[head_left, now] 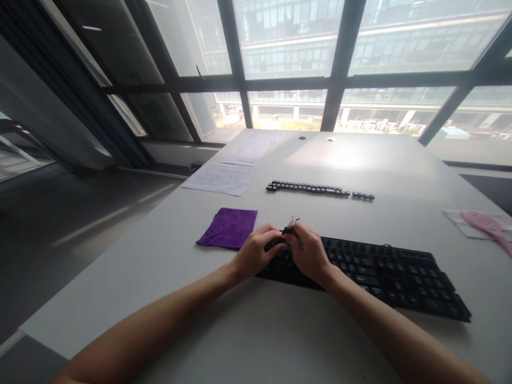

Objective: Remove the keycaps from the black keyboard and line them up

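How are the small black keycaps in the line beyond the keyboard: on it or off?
Off: the keycaps lie in a broken line on the white table, clearly apart from the keyboard.

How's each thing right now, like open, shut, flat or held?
Keyboard: flat, seemingly missing some caps
Left hand: curled over the keyboard
Right hand: pinching a small wire-tipped tool
Keycaps: off, lined up
Purple cloth: flat
Papers: laid flat
Pink object: lying down
Curtain: drawn aside
Windows: seem shut

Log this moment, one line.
left hand, right hand: together over keyboard | wire tool: between them | keycaps: lined up beyond | purple cloth: at left
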`<state>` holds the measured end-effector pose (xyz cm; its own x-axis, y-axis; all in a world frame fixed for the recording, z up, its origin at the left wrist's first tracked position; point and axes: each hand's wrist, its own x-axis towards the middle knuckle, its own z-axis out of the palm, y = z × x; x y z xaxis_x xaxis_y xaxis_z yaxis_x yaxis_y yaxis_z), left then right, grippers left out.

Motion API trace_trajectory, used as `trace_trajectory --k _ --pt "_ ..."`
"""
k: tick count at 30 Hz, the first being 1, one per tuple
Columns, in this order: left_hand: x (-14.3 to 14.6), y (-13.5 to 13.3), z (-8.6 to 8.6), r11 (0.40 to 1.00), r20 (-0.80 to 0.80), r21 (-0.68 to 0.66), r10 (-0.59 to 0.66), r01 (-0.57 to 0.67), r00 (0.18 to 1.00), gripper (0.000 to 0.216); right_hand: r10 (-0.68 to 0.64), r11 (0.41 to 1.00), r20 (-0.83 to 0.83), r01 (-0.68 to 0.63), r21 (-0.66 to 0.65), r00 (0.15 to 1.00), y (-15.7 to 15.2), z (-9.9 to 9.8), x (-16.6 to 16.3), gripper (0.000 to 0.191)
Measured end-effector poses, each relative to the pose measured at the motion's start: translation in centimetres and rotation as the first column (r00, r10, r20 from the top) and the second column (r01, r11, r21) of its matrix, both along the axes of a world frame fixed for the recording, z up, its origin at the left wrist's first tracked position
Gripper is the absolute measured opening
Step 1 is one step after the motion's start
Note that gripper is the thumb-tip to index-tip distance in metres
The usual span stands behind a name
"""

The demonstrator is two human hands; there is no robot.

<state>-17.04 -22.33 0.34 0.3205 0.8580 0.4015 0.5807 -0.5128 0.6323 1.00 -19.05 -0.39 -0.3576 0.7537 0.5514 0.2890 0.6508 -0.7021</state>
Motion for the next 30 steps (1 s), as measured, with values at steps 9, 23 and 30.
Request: trace_trajectory --k 9,23,30 --pt "-0.5 0.4 -0.9 0.979 -0.021 0.205 -0.005 0.010 1.000 0.022 -0.040 0.994 0.153 0.055 -0.096 0.987 -0.1 0.6 -0.2 0.012" --pt "-0.2 1.2 -0.2 0.957 -0.181 0.290 0.071 -0.016 0.981 0.021 -0.092 0.965 -0.025 0.083 -0.248 0.995 0.4 0.5 -0.4 0.014" --pt "0.4 2.1 0.3 0.999 0.064 0.044 -0.025 0.022 0.998 0.015 -0.135 0.931 -0.140 0.077 -0.356 0.981 1.1 0.3 -0.5 0.017"
